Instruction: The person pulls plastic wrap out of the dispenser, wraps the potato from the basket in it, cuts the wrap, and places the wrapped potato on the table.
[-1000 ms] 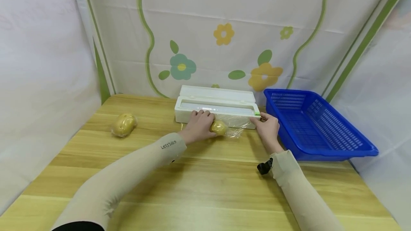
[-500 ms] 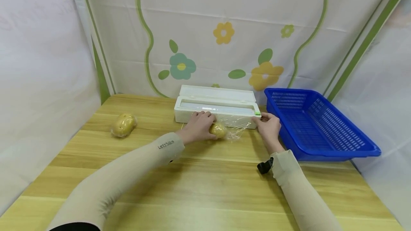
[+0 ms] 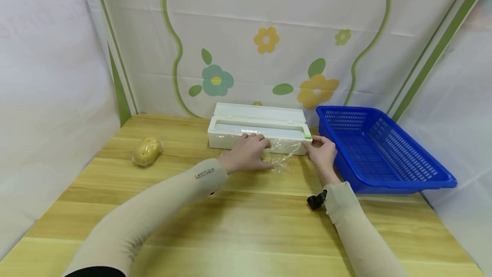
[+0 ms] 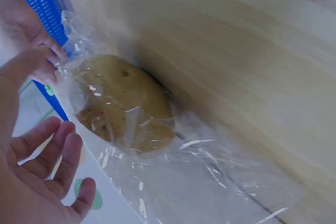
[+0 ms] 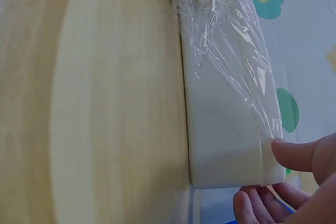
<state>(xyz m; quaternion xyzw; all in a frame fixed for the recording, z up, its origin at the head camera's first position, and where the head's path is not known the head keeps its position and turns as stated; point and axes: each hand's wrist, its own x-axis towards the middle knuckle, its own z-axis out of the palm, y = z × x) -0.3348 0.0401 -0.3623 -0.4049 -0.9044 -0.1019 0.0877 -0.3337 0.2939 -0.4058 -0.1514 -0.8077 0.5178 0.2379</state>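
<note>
A potato (image 4: 123,103) wrapped in clear cling film (image 4: 157,187) lies against the front of the white cling film dispenser (image 3: 226,141), whose lid stands up. My left hand (image 3: 247,154) is at the potato and hides most of it in the head view. In the left wrist view its fingers (image 4: 68,163) are spread and loosely bent beside the potato, with the thumb at the film. My right hand (image 3: 322,153) grips the dispenser's right end, thumb on the front corner and fingers around the end. Film stretches from the dispenser to the potato.
A second wrapped potato (image 3: 147,151) lies on the wooden table (image 3: 246,234) at the left. The blue plastic basket (image 3: 388,185) stands close to the right of my right hand. Behind the dispenser rises a flower-printed cloth (image 3: 238,20).
My left hand has shifted a little to the right over the potato, which showed beside the fingers before and is now mostly covered. My right hand has stayed at the dispenser's end.
</note>
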